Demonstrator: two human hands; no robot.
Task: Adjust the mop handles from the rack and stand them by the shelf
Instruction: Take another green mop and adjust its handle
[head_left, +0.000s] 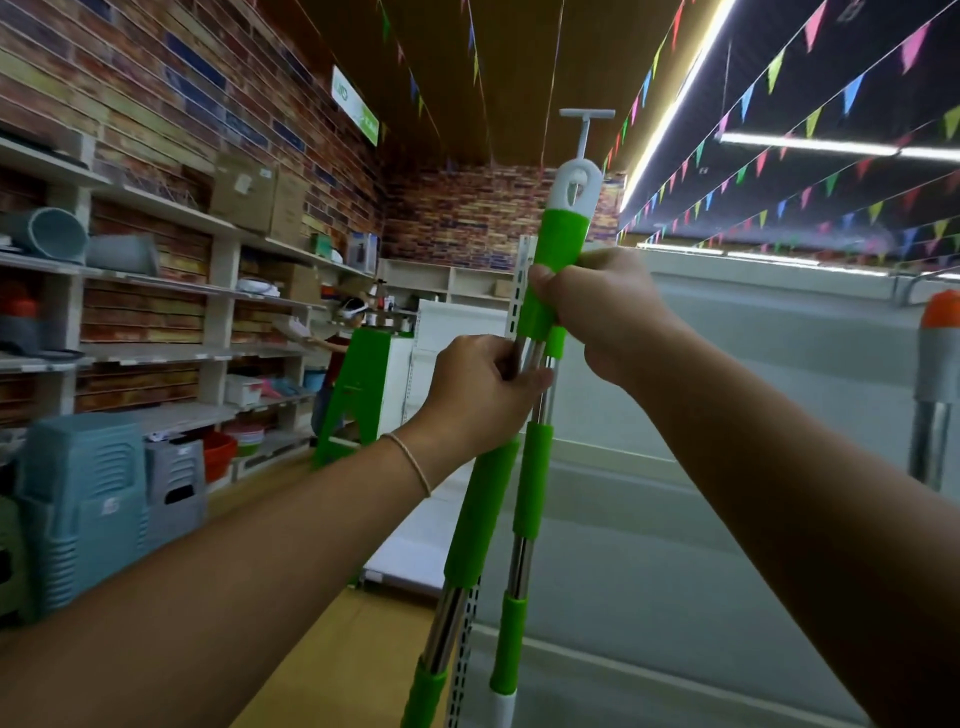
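At centre frame, the right hand (597, 312) grips the green mop handle (558, 249) at twelve o'clock; the left hand (483, 389) pinches its steel tube (540, 405) below. Adjusting looks underway; next comes standing it by the white shelf (779, 364) at three o'clock

Two green mop handles (530, 478) held near upright at frame centre. Right hand (597, 312) grips the upper green sleeve; left hand (478, 389) pinches the chrome tubes just below it. White shelf (727, 415) behind, 3 o'clock. Orange-capped handle (937, 364) far right. Blue stools (83, 499) at 8 o'clock.
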